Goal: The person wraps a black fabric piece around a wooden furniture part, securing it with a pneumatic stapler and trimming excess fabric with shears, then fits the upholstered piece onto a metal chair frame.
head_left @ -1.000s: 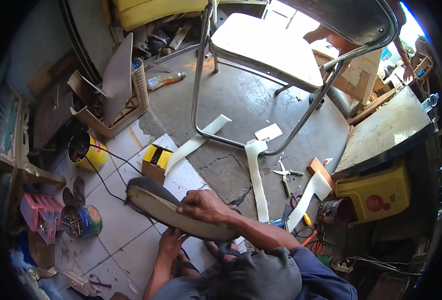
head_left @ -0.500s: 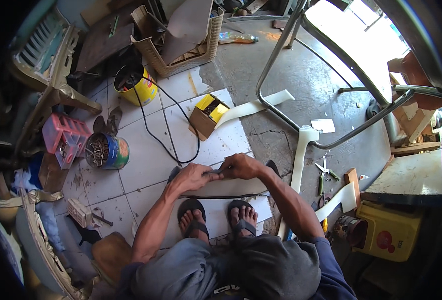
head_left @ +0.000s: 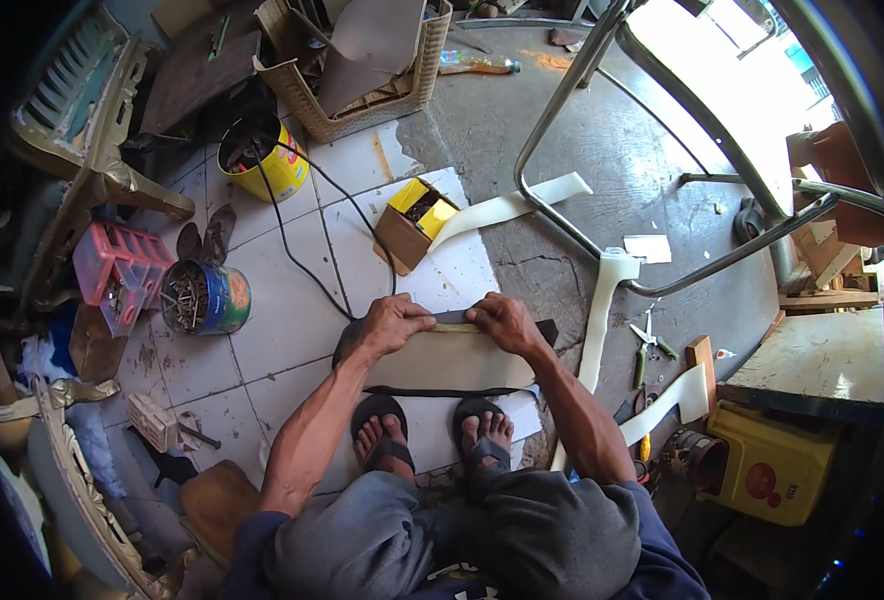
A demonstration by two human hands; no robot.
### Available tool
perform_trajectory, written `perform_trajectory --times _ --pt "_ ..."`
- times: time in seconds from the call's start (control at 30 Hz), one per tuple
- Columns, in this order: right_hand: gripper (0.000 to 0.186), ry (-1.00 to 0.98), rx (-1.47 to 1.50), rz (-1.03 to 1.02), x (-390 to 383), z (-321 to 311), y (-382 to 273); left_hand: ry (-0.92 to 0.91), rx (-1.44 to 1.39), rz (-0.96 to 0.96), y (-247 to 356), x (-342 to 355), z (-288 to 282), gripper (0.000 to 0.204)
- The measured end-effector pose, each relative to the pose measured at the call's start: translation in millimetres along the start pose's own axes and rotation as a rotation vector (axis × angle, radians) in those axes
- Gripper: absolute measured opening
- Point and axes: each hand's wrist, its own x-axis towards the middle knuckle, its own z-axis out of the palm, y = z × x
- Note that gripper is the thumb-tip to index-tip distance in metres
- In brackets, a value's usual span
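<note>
Head view: the left hand (head_left: 394, 325) and right hand (head_left: 502, 322) both press closed fingers on the far edge of a beige padded panel (head_left: 449, 362), pinning it flat on the tiled floor (head_left: 282, 330) just beyond 2 sandalled feet (head_left: 432, 440). Scissors (head_left: 645, 345) lie near on the right.

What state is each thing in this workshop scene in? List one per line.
Left hand: pressing on the padded board's far edge.
Right hand: pressing beside it.
Tan padded board with black edging: flat on the tiled floor.
Yellow cardboard box: open.
Blue tin of nails: open, lying on its side.
Metal chair frame: seatless.
</note>
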Motion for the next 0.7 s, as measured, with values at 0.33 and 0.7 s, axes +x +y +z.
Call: perform_trajectory --times 0.33,0.7 --pt "0.014 0.148 -0.087 -0.255 -19.0 15.6 -6.9 0.256 0.081 0.419 -22.9 -16.1 13.3 0.016" --pt "0.054 0.084 -0.588 -0.655 -50.7 16.4 -7.2 0.154 0.632 0.777 -10.5 -36.8 -0.6 0.015"
